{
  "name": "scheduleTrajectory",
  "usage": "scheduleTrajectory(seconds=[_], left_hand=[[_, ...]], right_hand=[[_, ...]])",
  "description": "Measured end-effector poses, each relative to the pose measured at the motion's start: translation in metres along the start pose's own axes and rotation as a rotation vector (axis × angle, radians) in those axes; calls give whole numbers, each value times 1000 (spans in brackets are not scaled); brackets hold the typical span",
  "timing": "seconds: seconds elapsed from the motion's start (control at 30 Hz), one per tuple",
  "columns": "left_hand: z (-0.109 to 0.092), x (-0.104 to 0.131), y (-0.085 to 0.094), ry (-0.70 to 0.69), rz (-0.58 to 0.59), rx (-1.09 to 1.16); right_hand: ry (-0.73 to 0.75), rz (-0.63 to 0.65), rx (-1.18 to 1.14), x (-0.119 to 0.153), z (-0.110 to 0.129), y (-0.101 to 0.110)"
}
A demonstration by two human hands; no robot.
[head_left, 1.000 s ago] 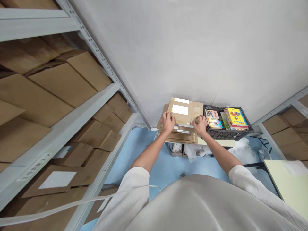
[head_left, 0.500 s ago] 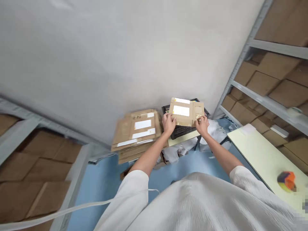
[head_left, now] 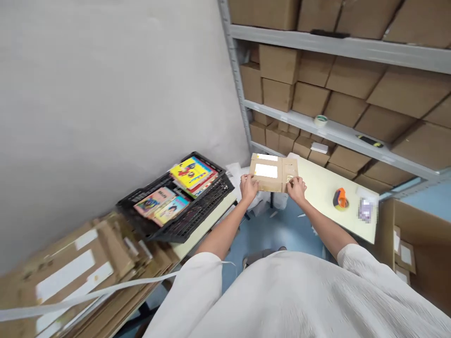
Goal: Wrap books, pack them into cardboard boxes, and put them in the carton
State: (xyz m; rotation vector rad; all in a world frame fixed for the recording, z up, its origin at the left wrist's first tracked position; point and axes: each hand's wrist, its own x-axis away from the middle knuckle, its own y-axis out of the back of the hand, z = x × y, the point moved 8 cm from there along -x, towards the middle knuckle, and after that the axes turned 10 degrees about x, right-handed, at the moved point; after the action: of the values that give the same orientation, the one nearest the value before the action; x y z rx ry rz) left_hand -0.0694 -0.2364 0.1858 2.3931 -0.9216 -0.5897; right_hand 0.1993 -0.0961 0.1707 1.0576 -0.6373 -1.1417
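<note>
A small flattened cardboard box [head_left: 269,184] with white labels is held out in front of me, above the floor between two tables. My left hand [head_left: 248,188] grips its lower left corner, fingers closed over the edge. On the lower right corner, my right hand [head_left: 296,188] pinches the cardboard near a strip of clear tape. Off to the left stands a black plastic crate [head_left: 207,199] with colourful books [head_left: 192,173] in it. An orange tape dispenser [head_left: 340,199] lies on the pale table [head_left: 319,197] to my right.
Stacked flat cardboard [head_left: 116,256] with white labels fills the lower left. Metal shelves [head_left: 299,115] full of brown boxes rise behind the table, with a tape roll [head_left: 320,120] on one. An open carton [head_left: 387,225] stands at the right, with labelled pieces inside.
My view has turned right, and I have carried the cardboard box from over the black crate toward the right-hand table. The crate's books now show. Both hands keep their hold.
</note>
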Motion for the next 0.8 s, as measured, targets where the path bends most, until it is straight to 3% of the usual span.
scheduleTrajectory(seconds=[0.17,0.33,0.6,0.8], left_hand=[[-30,-15,-100,-59,201,-2],[-45,-30,-184,-101,386,-29],[-42,-89,-297,-150,625,-128],[-24,-112,-358,-140,779,-195]], right_hand=[[-174,43,60,-2,-90,7],[-343,112,118,-9,-150,6],[-552,236,166,-47,-201,-25],[-667,289,167,-63,-225,-51]])
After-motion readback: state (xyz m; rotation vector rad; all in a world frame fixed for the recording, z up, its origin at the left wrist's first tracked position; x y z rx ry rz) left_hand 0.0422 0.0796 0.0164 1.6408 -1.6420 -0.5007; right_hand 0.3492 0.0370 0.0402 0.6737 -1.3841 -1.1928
